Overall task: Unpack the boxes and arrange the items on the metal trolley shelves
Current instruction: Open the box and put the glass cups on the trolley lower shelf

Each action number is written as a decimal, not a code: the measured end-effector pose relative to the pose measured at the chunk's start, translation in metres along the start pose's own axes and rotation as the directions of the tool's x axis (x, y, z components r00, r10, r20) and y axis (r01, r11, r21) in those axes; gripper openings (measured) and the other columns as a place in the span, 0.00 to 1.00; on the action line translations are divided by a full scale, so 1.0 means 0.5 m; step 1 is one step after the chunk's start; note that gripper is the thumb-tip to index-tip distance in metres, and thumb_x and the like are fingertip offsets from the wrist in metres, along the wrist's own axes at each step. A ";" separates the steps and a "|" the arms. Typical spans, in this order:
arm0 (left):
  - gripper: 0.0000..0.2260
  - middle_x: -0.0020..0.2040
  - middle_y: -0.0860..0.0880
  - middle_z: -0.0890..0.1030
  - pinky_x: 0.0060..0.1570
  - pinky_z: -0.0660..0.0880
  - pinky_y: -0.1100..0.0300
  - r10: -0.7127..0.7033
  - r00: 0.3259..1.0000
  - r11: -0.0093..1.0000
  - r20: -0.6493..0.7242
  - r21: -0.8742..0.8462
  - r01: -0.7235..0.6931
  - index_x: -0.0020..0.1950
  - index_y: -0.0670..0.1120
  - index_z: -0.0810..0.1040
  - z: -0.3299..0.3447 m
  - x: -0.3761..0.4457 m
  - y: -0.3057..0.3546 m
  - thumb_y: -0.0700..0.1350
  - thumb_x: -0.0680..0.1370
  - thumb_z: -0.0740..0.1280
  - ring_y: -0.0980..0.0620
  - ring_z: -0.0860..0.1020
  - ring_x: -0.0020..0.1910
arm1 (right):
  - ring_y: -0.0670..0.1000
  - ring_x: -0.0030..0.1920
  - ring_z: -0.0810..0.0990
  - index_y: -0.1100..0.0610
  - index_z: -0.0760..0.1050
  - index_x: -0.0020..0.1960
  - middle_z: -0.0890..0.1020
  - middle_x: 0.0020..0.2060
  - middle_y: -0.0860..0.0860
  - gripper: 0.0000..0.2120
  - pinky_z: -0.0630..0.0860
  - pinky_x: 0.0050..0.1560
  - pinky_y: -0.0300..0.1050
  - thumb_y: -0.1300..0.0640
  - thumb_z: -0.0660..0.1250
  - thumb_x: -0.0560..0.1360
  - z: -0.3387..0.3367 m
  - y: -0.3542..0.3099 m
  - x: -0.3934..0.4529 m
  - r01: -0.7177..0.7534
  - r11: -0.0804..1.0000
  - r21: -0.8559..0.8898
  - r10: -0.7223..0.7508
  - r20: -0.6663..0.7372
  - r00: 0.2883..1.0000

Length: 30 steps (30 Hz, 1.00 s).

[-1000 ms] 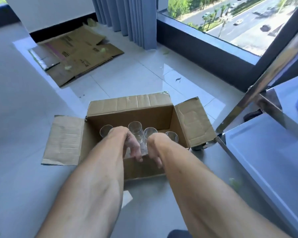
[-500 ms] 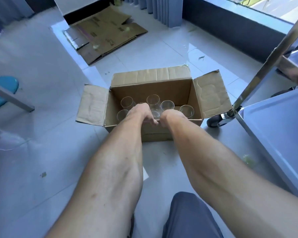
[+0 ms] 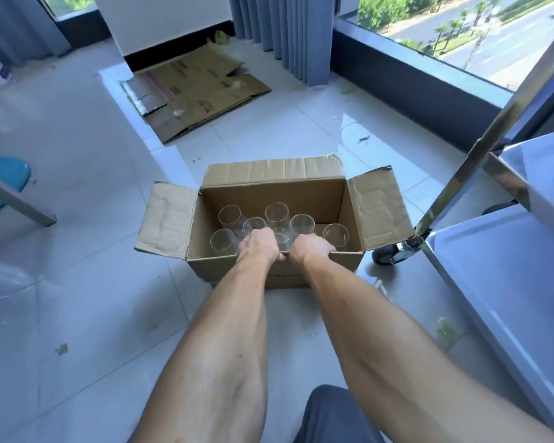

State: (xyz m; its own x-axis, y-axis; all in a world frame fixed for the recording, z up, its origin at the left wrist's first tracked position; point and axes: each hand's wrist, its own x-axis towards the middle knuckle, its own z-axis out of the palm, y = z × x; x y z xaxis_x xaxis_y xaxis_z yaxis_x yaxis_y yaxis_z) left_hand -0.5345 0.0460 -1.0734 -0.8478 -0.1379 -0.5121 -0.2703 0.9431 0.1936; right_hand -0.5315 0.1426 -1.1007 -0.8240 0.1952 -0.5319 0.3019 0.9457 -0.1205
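An open cardboard box (image 3: pixel 275 196) stands on the tiled floor with its side and far flaps spread out. Several clear drinking glasses (image 3: pixel 276 213) stand upright inside it. My left hand (image 3: pixel 259 246) and my right hand (image 3: pixel 311 251) sit side by side on the box's near edge, and both grip it with fingers curled over the rim. One glass shows in the gap between the hands. The metal trolley's lower shelf (image 3: pixel 509 282) lies just right of the box. Its upper shelf (image 3: pixel 538 161) is above that.
A trolley wheel (image 3: pixel 386 255) nearly touches the box's right side, and a slanted trolley post (image 3: pixel 480 145) rises above it. Flattened cardboard (image 3: pixel 195 87) lies on the floor behind. A blue stool (image 3: pixel 4 180) stands at the left. My knee (image 3: pixel 333 410) shows at the bottom.
My hands have come up from among the glasses to the box's near edge. The view has drawn back, so more of the floor and the trolley shows.
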 end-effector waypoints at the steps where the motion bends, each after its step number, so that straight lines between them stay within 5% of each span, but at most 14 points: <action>1: 0.19 0.58 0.42 0.82 0.48 0.73 0.57 0.005 1.000 1.000 -0.007 0.015 -0.004 0.59 0.44 0.82 0.003 0.001 -0.001 0.52 0.73 0.76 0.42 0.80 0.57 | 0.59 0.61 0.77 0.55 0.77 0.62 0.79 0.60 0.55 0.15 0.71 0.62 0.56 0.54 0.64 0.76 0.000 0.002 -0.003 0.008 1.000 -0.006 -0.008 -0.014 1.000; 6: 0.17 0.58 0.43 0.81 0.53 0.75 0.54 0.006 0.998 0.997 0.064 0.075 -0.010 0.54 0.44 0.80 0.000 -0.004 -0.002 0.52 0.72 0.75 0.41 0.80 0.57 | 0.57 0.58 0.79 0.54 0.79 0.60 0.81 0.58 0.54 0.14 0.73 0.61 0.53 0.56 0.63 0.76 0.005 0.006 -0.021 0.032 0.999 -0.011 -0.033 -0.052 0.998; 9: 0.18 0.62 0.41 0.79 0.58 0.76 0.51 -0.004 0.989 0.998 0.147 0.070 -0.006 0.53 0.46 0.78 -0.020 -0.010 0.011 0.55 0.68 0.66 0.39 0.78 0.59 | 0.57 0.59 0.79 0.54 0.78 0.60 0.81 0.58 0.54 0.15 0.72 0.62 0.55 0.58 0.62 0.76 0.010 0.010 -0.022 0.057 0.998 -0.010 -0.057 -0.043 0.997; 13: 0.19 0.64 0.41 0.78 0.60 0.75 0.51 -0.053 0.999 0.997 -0.004 0.051 0.053 0.62 0.45 0.78 -0.018 0.006 0.022 0.50 0.75 0.61 0.39 0.77 0.62 | 0.58 0.63 0.76 0.54 0.76 0.65 0.79 0.62 0.54 0.17 0.65 0.67 0.61 0.57 0.61 0.77 0.007 0.021 -0.014 0.074 0.997 -0.022 -0.074 0.003 0.997; 16: 0.22 0.67 0.40 0.76 0.62 0.73 0.50 -0.093 0.996 0.990 0.012 0.103 0.092 0.69 0.45 0.72 -0.003 0.022 0.037 0.51 0.77 0.65 0.40 0.75 0.66 | 0.62 0.66 0.72 0.55 0.73 0.67 0.75 0.66 0.57 0.21 0.62 0.69 0.65 0.57 0.67 0.74 -0.033 0.015 0.009 0.081 0.995 0.060 -0.096 0.326 0.941; 19: 0.26 0.72 0.39 0.71 0.66 0.68 0.48 -0.114 0.993 0.984 0.044 0.142 0.106 0.76 0.42 0.63 0.029 0.055 0.062 0.51 0.81 0.62 0.40 0.70 0.71 | 0.59 0.51 0.79 0.57 0.77 0.60 0.79 0.59 0.59 0.17 0.78 0.50 0.50 0.59 0.72 0.73 -0.084 0.033 0.031 0.114 0.967 0.228 -0.234 0.617 0.751; 22: 0.22 0.70 0.38 0.72 0.64 0.69 0.49 -0.116 0.993 0.966 -0.010 0.231 0.116 0.74 0.41 0.65 0.053 0.101 0.087 0.48 0.82 0.59 0.41 0.71 0.70 | 0.54 0.44 0.76 0.57 0.78 0.50 0.79 0.48 0.56 0.09 0.73 0.32 0.38 0.60 0.71 0.71 -0.099 0.075 0.048 0.066 0.896 0.438 -0.266 0.413 0.871; 25: 0.33 0.62 0.42 0.76 0.53 0.74 0.52 -0.169 0.985 0.952 -0.029 0.254 0.171 0.70 0.44 0.66 0.062 0.134 0.092 0.56 0.71 0.73 0.44 0.74 0.64 | 0.58 0.47 0.76 0.58 0.76 0.49 0.78 0.44 0.56 0.07 0.75 0.41 0.41 0.61 0.67 0.71 -0.077 0.104 0.068 -0.050 0.703 0.710 -0.026 0.096 0.995; 27: 0.34 0.62 0.42 0.76 0.48 0.71 0.52 -0.142 0.988 0.934 -0.063 0.322 0.155 0.69 0.46 0.69 0.067 0.151 0.089 0.60 0.69 0.73 0.44 0.74 0.62 | 0.61 0.52 0.78 0.58 0.74 0.52 0.78 0.50 0.57 0.10 0.74 0.50 0.49 0.61 0.66 0.71 -0.052 0.111 0.085 -0.018 0.802 0.598 0.153 -0.177 0.972; 30: 0.33 0.61 0.41 0.74 0.44 0.68 0.52 -0.081 0.992 0.920 -0.095 0.376 0.111 0.67 0.48 0.70 0.072 0.164 0.073 0.64 0.69 0.72 0.43 0.73 0.60 | 0.59 0.58 0.73 0.56 0.68 0.56 0.70 0.57 0.57 0.15 0.72 0.55 0.51 0.62 0.68 0.73 -0.008 0.103 0.105 0.031 0.962 0.271 0.082 -0.395 0.915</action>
State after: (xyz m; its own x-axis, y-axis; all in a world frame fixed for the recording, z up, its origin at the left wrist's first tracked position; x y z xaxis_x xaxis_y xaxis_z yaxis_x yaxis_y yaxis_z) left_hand -0.5972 0.0799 -1.1386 -0.8627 -0.2417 -0.4443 -0.1712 0.9661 -0.1931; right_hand -0.5611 0.2025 -1.1312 -0.9186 0.3586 -0.1660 0.3950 0.8456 -0.3592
